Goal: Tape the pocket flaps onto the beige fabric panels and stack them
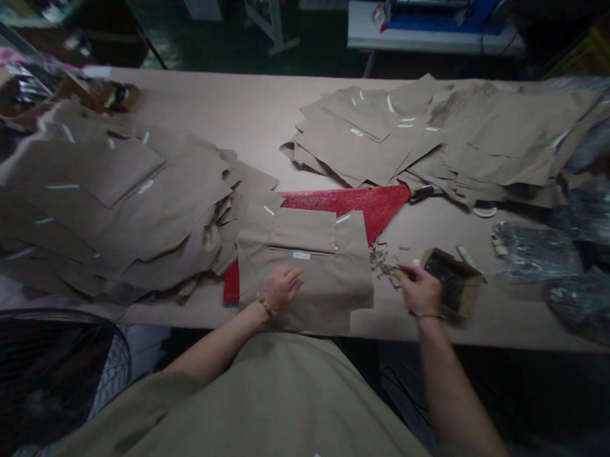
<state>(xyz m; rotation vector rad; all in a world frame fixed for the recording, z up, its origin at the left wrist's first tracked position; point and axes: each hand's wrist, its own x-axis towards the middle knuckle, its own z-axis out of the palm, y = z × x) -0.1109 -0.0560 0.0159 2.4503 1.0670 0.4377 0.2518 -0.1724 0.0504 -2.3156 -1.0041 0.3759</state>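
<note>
A tan fabric piece [314, 255] with a pocket lies in front of me on a red board [366, 204]. My left hand [281, 286] rests flat on its lower left part, fingers stretched out. My right hand [419, 288] is to the right of the piece, fingers curled in a pinch on a small yellowish object I cannot make out. It sits beside a scatter of small dark metal bits [384, 261] and an open cardboard box [453, 280].
A wide heap of tan fabric pieces [116, 195] covers the table's left side. Another stack [428, 139] lies at the back right. Dark plastic bags [574, 264] crowd the right edge. A black fan guard [44, 373] stands below left.
</note>
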